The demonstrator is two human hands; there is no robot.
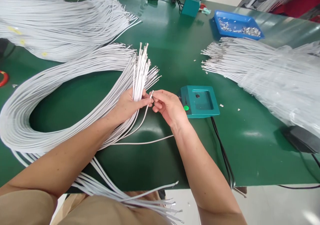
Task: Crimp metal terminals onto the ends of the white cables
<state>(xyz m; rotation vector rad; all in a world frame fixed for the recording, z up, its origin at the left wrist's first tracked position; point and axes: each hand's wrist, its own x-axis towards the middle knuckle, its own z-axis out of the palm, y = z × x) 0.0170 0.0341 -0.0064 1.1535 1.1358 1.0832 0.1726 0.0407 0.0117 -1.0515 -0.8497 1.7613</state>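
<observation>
A bunch of white cables (141,74) stands upright in my left hand (128,104), its fingers wrapped round them just below the ends. My right hand (167,104) is beside it, thumb and forefinger pinching the tip of a single white cable (146,113) that bends away from the bunch. The two hands nearly touch. These cables belong to a long looped bundle (17,118) lying on the green table to the left. Right of my right hand is a teal device (215,108) with a green button and a shallow square recess.
Another heap of white cables (62,21) lies at the far left. More cables, partly under clear plastic (282,74), lie at the right near a black pedal-like object (302,139). Behind are a blue tray (237,34) of small metal pieces and a second teal device (191,4).
</observation>
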